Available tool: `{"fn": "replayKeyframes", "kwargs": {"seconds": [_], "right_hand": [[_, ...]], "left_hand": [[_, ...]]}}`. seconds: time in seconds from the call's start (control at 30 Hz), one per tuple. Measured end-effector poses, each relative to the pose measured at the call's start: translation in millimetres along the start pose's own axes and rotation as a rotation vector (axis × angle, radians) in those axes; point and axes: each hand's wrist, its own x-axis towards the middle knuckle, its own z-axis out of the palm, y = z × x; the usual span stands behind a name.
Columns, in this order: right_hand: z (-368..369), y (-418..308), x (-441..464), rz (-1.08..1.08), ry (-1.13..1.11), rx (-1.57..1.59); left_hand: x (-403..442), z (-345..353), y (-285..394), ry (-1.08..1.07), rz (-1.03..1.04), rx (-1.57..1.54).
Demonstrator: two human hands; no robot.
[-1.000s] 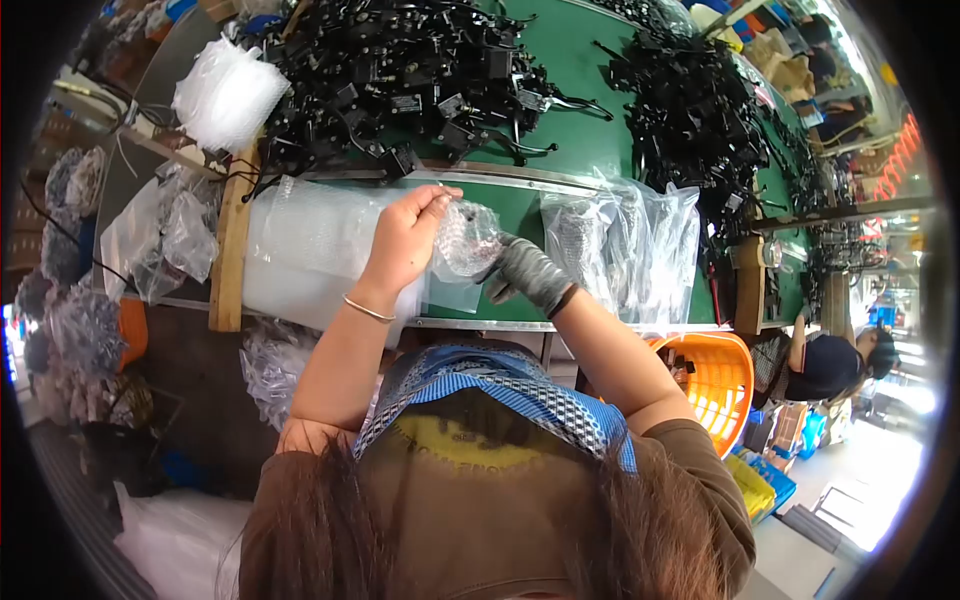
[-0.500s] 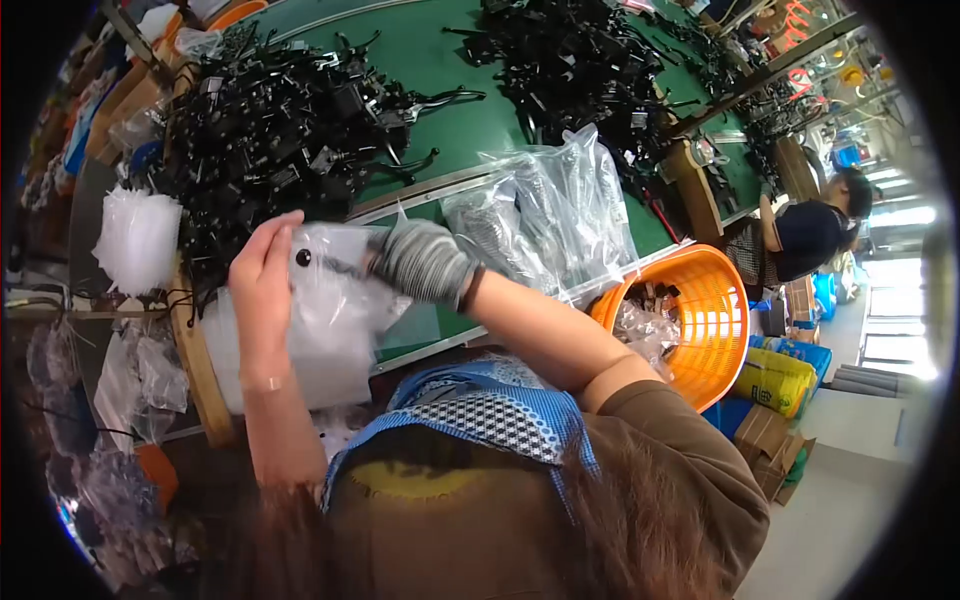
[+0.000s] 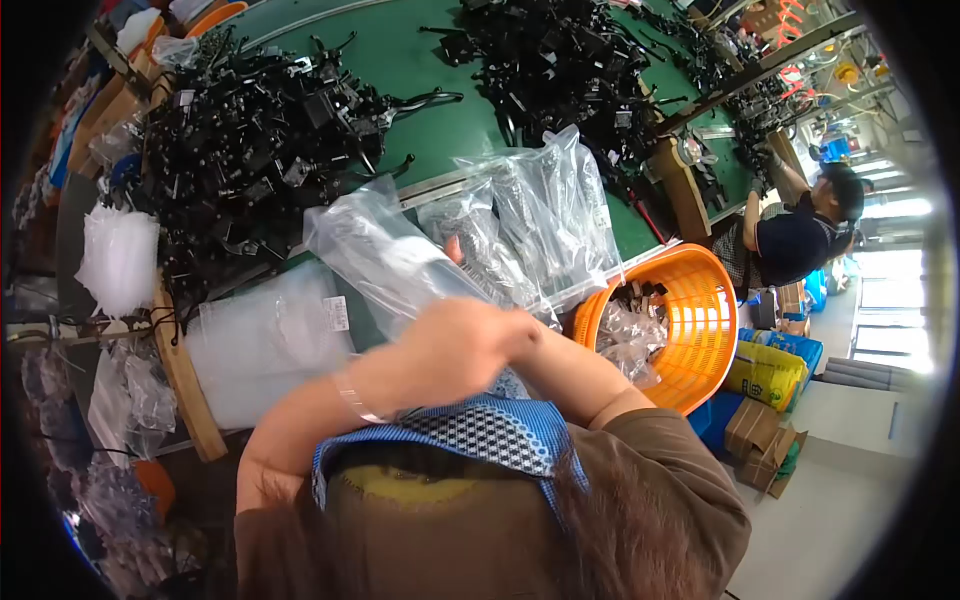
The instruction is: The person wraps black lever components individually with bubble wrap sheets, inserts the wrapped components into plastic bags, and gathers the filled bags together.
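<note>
My bare left hand (image 3: 460,345) is blurred and crosses over my right wrist, its fingers curled; what they hold, if anything, is hidden. A long clear plastic bag (image 3: 365,245) slants up and left from beneath it. My right hand (image 3: 453,250) is mostly covered by the bag and my left hand; only a bit of skin shows, so its grip cannot be made out. Beside it on the right lie filled clear bags (image 3: 555,215). Flat bubble-wrap pouches (image 3: 265,345) with a white label are stacked at the left.
Piles of black lever parts (image 3: 270,150) cover the green table (image 3: 430,140). An orange basket (image 3: 700,320) with wrapped items stands at the right front edge. A wooden rail (image 3: 188,390) borders the left side. A co-worker (image 3: 800,240) is at the far right.
The small wrapped item between my hands is out of sight. A long clear bag is now at my hands, and my left hand has moved right, across my right wrist.
</note>
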Motion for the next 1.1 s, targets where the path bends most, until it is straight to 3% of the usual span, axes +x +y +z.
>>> {"fn": "replayKeyframes", "kwargs": {"seconds": [0.07,0.13,0.2,0.23,0.3,0.33,0.43,0.5,0.57,0.63,0.7,0.73,0.8,0.87,0.9,0.97,1.03,1.07,1.1], "right_hand": [[1.5,-19.7,-16.8,-0.139,-0.127,-0.476],[3.6,-46.4,-34.8,-0.284,-0.270,-0.948],[-5.6,-56.4,-50.1,0.200,0.039,-0.640],[-26.0,-73.4,-52.5,-0.095,0.046,-0.979],[-71.9,-113.1,-61.1,-0.159,0.021,-1.858],[-94.6,-133.0,-66.1,-0.215,0.027,-2.251],[-114.0,-127.5,-67.0,0.211,0.752,-2.029],[-144.4,-122.2,-65.9,0.448,0.486,-2.105],[-125.5,-119.8,-64.2,0.214,0.781,-1.994],[-68.4,-141.8,-56.2,-0.329,0.892,-1.840],[-16.7,-160.1,-28.7,-0.571,0.689,-1.631],[-11.1,-144.3,2.1,-0.663,0.458,-1.284],[39.3,-134.3,61.3,-0.430,0.170,-1.597],[31.9,-80.2,128.7,-0.340,-0.018,-2.014],[34.5,-65.9,154.3,-0.075,-0.185,-2.171],[51.5,-52.0,173.2,0.188,-0.120,-2.289],[53.8,-54.6,183.8,0.268,-0.239,-2.339],[52.4,-60.5,177.1,0.140,-0.259,-2.353],[51.6,-67.1,168.4,0.087,-0.251,-2.338]], "left_hand": [[4.6,40.5,-15.3,-0.252,-0.111,0.169],[2.5,39.1,-25.2,-0.215,0.072,-0.029],[-2.5,26.4,-27.5,-0.154,0.208,-0.144],[-9.6,21.5,-33.5,-0.082,0.038,-0.234],[-36.7,11.9,-51.0,0.088,-0.315,-0.416],[-56.3,14.4,-69.8,0.284,-0.505,-0.314],[-137.8,37.0,-152.7,0.706,-0.921,0.136],[-176.6,41.1,-169.0,0.660,-1.074,0.403],[-191.5,41.3,-171.7,0.652,-1.168,0.625],[-192.2,50.2,-169.7,0.682,-1.204,0.779],[-193.1,57.0,-178.9,0.735,-1.182,0.809],[-195.8,61.5,-183.2,0.758,-1.181,0.828],[-203.3,62.8,-196.0,0.896,-1.052,0.754],[-214.1,64.5,-200.5,1.018,-0.999,0.752],[-219.4,63.8,-201.1,1.063,-0.999,0.781],[-224.1,59.5,-196.6,1.193,-1.057,0.763],[-219.9,55.5,-191.6,1.366,-1.160,0.643],[-216.8,52.3,-191.2,1.583,-1.056,0.367],[-219.8,52.2,-193.6,1.471,-1.108,0.426]]}}
